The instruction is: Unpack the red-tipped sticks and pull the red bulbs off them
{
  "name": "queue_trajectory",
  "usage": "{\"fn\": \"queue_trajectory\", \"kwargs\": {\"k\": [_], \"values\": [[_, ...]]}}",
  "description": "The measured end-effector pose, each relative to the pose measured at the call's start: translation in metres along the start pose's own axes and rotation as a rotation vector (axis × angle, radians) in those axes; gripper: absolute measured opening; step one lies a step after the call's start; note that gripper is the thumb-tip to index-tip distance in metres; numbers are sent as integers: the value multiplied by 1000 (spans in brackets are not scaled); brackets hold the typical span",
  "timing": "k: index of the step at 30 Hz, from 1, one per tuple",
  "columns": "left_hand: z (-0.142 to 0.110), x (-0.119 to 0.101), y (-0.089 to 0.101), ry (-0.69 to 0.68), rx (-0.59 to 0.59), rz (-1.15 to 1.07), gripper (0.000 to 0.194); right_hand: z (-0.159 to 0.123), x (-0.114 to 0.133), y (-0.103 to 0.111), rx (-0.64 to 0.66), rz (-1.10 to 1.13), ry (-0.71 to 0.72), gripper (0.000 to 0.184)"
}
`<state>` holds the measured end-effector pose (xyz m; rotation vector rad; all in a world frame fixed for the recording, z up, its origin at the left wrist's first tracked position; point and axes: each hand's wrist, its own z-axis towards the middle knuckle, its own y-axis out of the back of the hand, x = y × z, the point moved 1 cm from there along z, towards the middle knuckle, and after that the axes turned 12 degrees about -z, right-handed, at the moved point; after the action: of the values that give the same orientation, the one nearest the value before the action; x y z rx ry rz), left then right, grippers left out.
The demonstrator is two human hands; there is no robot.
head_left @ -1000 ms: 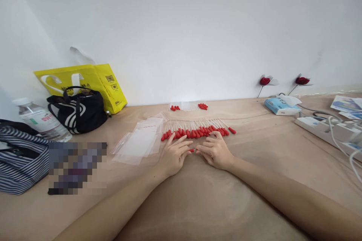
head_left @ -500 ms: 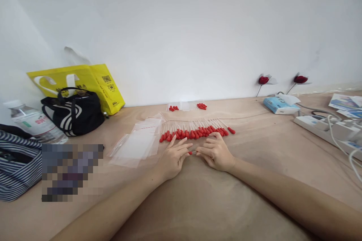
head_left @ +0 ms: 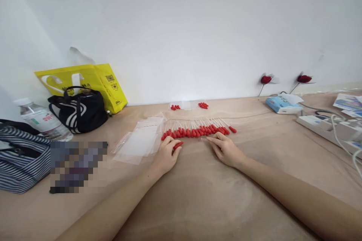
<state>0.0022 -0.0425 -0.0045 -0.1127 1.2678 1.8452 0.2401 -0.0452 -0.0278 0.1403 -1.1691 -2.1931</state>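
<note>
My left hand [head_left: 167, 155] pinches a red rubber dropper bulb [head_left: 178, 145] between thumb and fingers. Between the fingertips of my right hand [head_left: 226, 150] is a thin clear dropper tube [head_left: 203, 139], pointing left, apart from the bulb. Just beyond both hands lies a row of droppers [head_left: 195, 132], their red bulbs toward me and clear stems toward the wall. Left of that row, clear zip bags [head_left: 137, 143] lie in an overlapping fan.
By the wall lies a clear bag [head_left: 186, 105] with red-bulbed droppers. On the left are a yellow bag [head_left: 113, 96], a black bag [head_left: 87, 113], a bottle [head_left: 43, 122] and a striped bag [head_left: 22, 169]. Tissues [head_left: 278, 106] and a power strip [head_left: 313, 123] are on the right.
My hands have moved apart, the bulb going left and the clear tube going right. Before, they were close together with a bulb and tube between their fingertips.
</note>
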Motion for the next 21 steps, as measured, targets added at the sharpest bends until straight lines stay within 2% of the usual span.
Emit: {"fn": "queue_trajectory", "kwargs": {"k": [5, 9, 12, 16, 21], "values": [[2, 5, -3, 113, -30, -38, 18, 1, 1, -4, -9, 41, -1, 30], [-3, 6, 0, 178, -23, -144, 23, 1, 8, -5, -23, 68, 10, 23], [-5, 4, 1, 200, -14, -163, 17, 3, 18, -5, 0, 93, 33, 17], [-5, 3, 1, 205, -16, -153, 9, 4, 28, -2, 73, 112, 52, 9], [1, 2, 5, 116, -97, -66, 17, 6, 30, 2, 162, 159, 72, 16]]}}
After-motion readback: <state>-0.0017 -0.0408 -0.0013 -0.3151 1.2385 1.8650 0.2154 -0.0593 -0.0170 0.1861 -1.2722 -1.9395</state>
